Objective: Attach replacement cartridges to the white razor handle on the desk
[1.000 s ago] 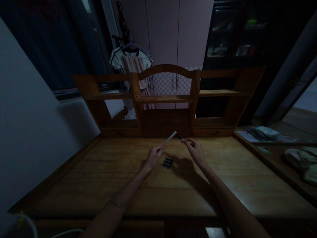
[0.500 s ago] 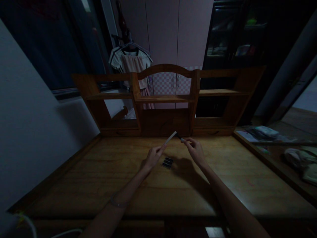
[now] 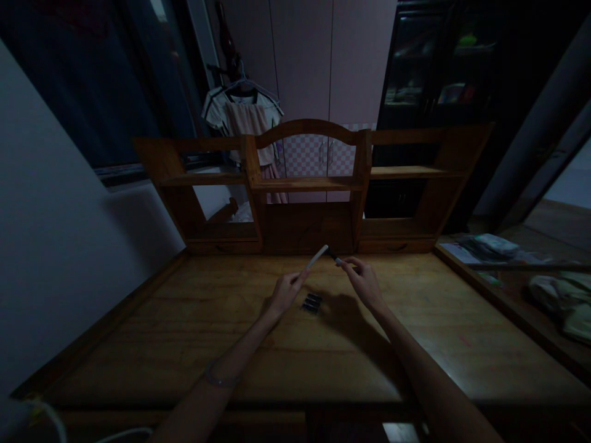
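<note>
My left hand is closed around the lower end of a slim white stick, which slants up and to the right over the desk. My right hand pinches a small piece with a grey body and dark tip. That tip meets or nearly meets the white stick's upper end; the dim light hides whether they join. Below and between the hands, three short black pieces lie side by side on the wooden desk. Their exact kind is too small to make out.
A wooden shelf unit with open compartments and small drawers lines the desk's far edge. To the left is a pale wall. Beyond the raised right edge lie bags and cloth. A cable curves at the lower left.
The hands and what they hold stay almost in place. The view has shifted very slightly.
</note>
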`<state>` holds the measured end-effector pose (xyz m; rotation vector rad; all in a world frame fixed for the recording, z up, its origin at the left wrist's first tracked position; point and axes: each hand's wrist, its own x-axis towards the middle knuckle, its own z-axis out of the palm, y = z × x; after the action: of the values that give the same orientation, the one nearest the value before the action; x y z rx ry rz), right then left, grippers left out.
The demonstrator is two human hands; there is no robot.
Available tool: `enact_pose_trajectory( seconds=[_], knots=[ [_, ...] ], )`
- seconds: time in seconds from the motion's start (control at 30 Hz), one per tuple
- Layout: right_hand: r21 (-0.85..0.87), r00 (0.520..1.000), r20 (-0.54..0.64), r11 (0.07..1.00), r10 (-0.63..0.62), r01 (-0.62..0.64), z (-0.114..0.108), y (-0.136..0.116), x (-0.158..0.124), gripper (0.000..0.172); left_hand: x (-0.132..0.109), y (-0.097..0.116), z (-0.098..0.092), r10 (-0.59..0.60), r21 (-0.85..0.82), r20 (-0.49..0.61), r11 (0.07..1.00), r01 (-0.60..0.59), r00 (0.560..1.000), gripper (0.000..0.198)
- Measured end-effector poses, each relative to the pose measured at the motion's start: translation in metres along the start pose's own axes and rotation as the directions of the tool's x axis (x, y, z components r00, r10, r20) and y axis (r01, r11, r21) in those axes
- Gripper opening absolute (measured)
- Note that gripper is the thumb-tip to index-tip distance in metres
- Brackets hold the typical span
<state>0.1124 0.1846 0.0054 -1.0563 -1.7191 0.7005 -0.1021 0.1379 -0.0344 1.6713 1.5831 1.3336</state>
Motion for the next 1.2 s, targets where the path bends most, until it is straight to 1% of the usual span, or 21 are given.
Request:
enact_pose_trajectory(
  seconds=[0.2, 0.4, 0.57, 0.73, 0.9, 1.07, 1.2],
  knots=[
    [0.021, 1.0, -0.014, 1.0, 0.008, -0.008, 0.0012, 0.0017, -0.0004, 0.043, -0.0008, 0.0, -0.0001, 0.002, 0.001, 0.001, 1.0, -0.002, 1.0, 0.05],
    [0.03, 1.0, -0.003, 1.0, -0.006, 0.006, 0.0003, 0.0001, -0.0008, 0.044, 0.0005, -0.0026, 0.0004, 0.014, 0.008, -0.002, 1.0, -0.014, 1.0, 0.049],
    [0.021, 1.0, -0.004, 1.0, -0.003, 0.003, -0.0006, -0.0004, -0.0011, 0.041, 0.0006, -0.0022, 0.0006, 0.044, -0.013, -0.014, 0.999, -0.044, 0.999, 0.048],
    [0.033, 0.999, -0.029, 0.999, -0.018, 0.019, -0.0015, 0.0008, -0.0004, 0.041, 0.0009, -0.0015, -0.0014, 0.004, -0.022, -0.068, 1.0, -0.005, 0.998, 0.048],
    [0.027, 0.999, -0.029, 0.999, -0.016, 0.017, -0.0015, 0.0012, -0.0004, 0.041, 0.0005, 0.0008, -0.0017, 0.02, -0.033, -0.017, 0.999, -0.021, 1.0, 0.048],
    [0.032, 0.999, -0.043, 0.999, -0.021, 0.023, -0.0011, 0.0026, -0.0002, 0.041, 0.0014, 0.0005, -0.0035, -0.028, -0.024, -0.062, 0.999, 0.027, 0.998, 0.049],
    [0.004, 0.999, -0.045, 1.0, -0.027, 0.028, -0.0014, 0.0016, -0.0009, 0.039, 0.0008, 0.0013, -0.0028, 0.009, -0.042, -0.024, 0.999, -0.01, 1.0, 0.049]
  ],
)
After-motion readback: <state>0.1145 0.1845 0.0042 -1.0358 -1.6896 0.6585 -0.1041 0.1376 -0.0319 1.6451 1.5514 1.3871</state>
